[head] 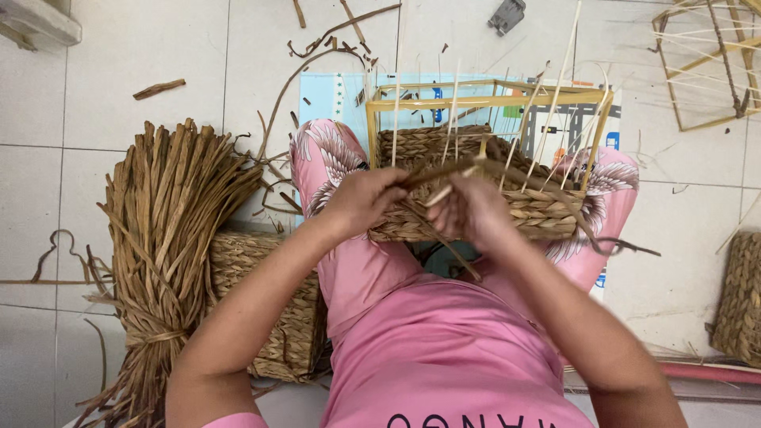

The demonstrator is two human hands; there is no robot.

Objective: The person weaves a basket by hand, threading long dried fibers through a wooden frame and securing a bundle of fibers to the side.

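A half-woven basket (539, 215) rests on my lap, brown plaited sides below, pale upright sticks and a yellowish frame (483, 99) above. My left hand (363, 198) pinches a brown dried-leaf strand (507, 170) at the basket's near rim. My right hand (469, 210) grips the same strand beside it, with a pale stick end poking between the fingers. The strand trails off to the right past my knee.
A tied bundle of dried leaf strands (162, 238) lies at my left, over a finished woven basket (273, 317). Another woven piece (741, 301) sits at the right edge, a bare stick frame (709, 63) at top right. Scraps litter the tiled floor.
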